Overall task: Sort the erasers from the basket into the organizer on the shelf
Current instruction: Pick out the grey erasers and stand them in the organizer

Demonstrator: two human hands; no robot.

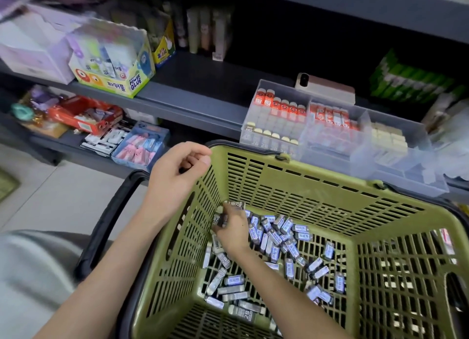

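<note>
A green plastic basket [317,186] fills the lower right, and several small grey and blue-labelled erasers [279,234] lie loose on its floor. My right hand [232,231] is down inside at the basket's left corner, fingers curled round a few grey "2B" erasers [229,210]. My left hand [177,174] hovers at the basket's left rim, fingers loosely curled, with something small and dark between them that I cannot make out. On the shelf behind stands the clear plastic organizer [337,158], its compartments holding rows of red-topped and cream erasers.
A phone [324,85] lies on the shelf behind the organizer. A yellow glue box [111,67] and pale boxes sit at the shelf's left. Green packs [411,80] are at the right. The lower shelf holds pink erasers [139,148] and a red box.
</note>
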